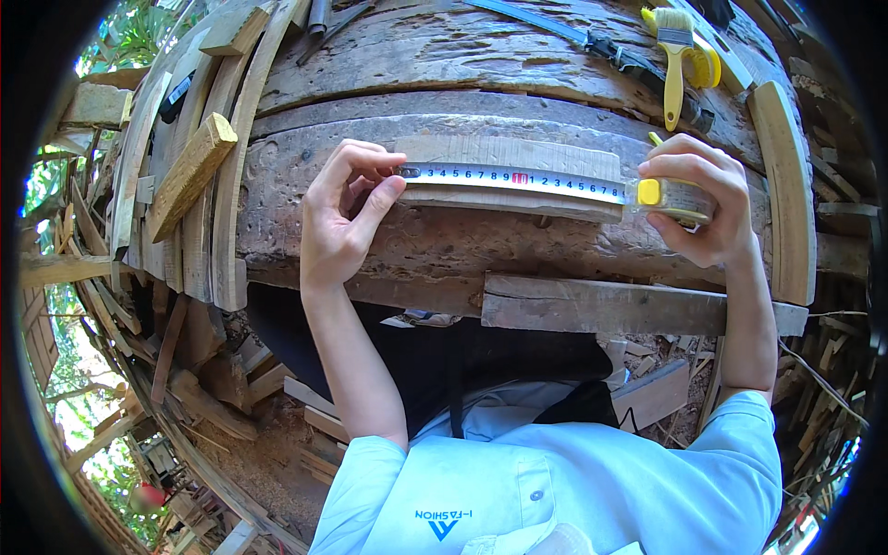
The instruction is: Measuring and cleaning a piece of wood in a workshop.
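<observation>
A pale wooden board (509, 152) lies lengthwise on the worn workbench (444, 250). Across its top face stretches the white blade (555, 183) of a tape measure. At the board's left end my left hand (347, 208) pinches the tip of the blade between thumb and fingers. Past the right end, the clear-and-yellow case of the tape measure (689, 203) sits in the grip of my right hand (717, 199). My right fingers cover part of the case.
Far right on the bench are a yellow-handled paintbrush (674, 79) and a blue metal ruler (532, 20). A wooden block (194, 176) leans among planks on the left. One plank (592, 305) lies along the near bench edge. Wood scraps (268, 462) cover the ground.
</observation>
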A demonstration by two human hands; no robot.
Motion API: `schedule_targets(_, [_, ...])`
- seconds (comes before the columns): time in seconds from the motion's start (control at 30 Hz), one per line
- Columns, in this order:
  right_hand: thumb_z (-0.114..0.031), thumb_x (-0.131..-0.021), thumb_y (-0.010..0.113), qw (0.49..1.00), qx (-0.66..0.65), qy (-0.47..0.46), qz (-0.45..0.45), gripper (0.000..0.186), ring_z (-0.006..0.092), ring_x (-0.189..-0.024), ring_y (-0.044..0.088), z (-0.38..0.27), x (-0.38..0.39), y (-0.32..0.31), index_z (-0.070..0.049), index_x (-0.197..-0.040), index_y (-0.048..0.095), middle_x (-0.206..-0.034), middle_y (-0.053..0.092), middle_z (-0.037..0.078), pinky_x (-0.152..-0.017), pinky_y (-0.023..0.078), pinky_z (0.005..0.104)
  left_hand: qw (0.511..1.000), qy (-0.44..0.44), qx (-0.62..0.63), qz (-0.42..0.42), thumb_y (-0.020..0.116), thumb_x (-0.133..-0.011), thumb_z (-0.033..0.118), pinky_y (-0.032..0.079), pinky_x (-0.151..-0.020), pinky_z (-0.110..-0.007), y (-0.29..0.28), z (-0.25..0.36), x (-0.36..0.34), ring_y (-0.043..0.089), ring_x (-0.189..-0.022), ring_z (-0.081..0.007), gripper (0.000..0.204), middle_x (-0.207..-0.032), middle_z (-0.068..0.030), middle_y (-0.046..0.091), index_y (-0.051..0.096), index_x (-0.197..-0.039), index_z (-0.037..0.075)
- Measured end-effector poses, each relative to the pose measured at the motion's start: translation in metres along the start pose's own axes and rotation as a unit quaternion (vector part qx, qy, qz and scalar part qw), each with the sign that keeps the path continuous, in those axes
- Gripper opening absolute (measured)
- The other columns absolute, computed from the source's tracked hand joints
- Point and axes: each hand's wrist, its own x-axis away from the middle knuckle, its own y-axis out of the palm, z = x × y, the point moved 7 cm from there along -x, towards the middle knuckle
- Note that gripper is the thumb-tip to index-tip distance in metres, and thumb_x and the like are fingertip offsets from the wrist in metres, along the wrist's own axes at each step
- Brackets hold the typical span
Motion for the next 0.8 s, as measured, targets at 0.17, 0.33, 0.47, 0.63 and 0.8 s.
schedule_targets(0.17, [-0.009,-0.072,0.08,1.0,-0.002,0.003,-0.002,0.039,0.0271,-0.082,0.074,-0.0025,-0.0014,-0.0004,-0.005,-0.11,0.073,-0.097,0.073,0.012,-0.074,0.06,0.0365,1.0,0.0,0.022,-0.013,0.073,-0.096,0.004,0.048,-0.08,-0.022,-0.0018,-0.0058,0.0006,0.057,-0.087,-0.0074,0.012,-0.097,-0.001,0.063,0.073,-0.108,0.002])
schedule_targets(0.33, [-0.009,-0.072,0.08,1.0,0.0,0.004,0.003,0.037,0.0268,-0.082,0.074,-0.0029,-0.0003,-0.0012,-0.005,-0.109,0.073,-0.096,0.074,0.012,-0.073,0.06,0.0372,1.0,0.009,-0.005,0.001,0.075,-0.096,0.006,0.043,-0.074,-0.021,-0.0018,-0.002,0.0005,0.053,-0.083,-0.0065,0.015,-0.092,0.0013,0.059,0.073,-0.111,0.001])
schedule_targets(0.47, [-0.008,-0.073,0.079,1.0,-0.019,-0.012,0.016,0.036,0.027,-0.081,0.074,-0.0042,-0.0029,-0.0075,-0.005,-0.108,0.073,-0.095,0.074,0.011,-0.073,0.06,0.0376,1.0,0.023,-0.01,-0.007,0.078,-0.095,0.009,0.039,-0.072,-0.022,-0.0049,0.0016,0.0031,0.049,-0.08,-0.0067,0.018,-0.089,0.002,0.055,0.072,-0.11,0.0])
schedule_targets(0.63, [-0.011,-0.069,0.078,0.999,-0.043,-0.018,-0.012,0.038,0.0268,-0.078,0.073,-0.0042,-0.0018,-0.0041,-0.005,-0.106,0.072,-0.094,0.073,0.011,-0.071,0.06,0.0364,0.999,0.015,-0.014,-0.032,0.078,-0.094,0.007,0.038,-0.073,-0.022,-0.0032,0.0035,0.0039,0.048,-0.081,-0.0064,0.017,-0.09,0.0017,0.055,0.072,-0.108,0.001])
schedule_targets(0.8, [-0.025,-0.062,0.073,0.997,-0.075,-0.001,-0.016,0.046,0.0266,-0.077,0.071,0.0026,0.0049,0.0007,-0.004,-0.103,0.073,-0.094,0.071,0.014,-0.071,0.058,0.0364,0.999,0.014,-0.006,-0.028,0.077,-0.093,0.005,0.038,-0.073,-0.022,-0.0051,0.0013,0.004,0.048,-0.08,-0.0061,0.016,-0.09,0.0013,0.056,0.071,-0.108,0.001])
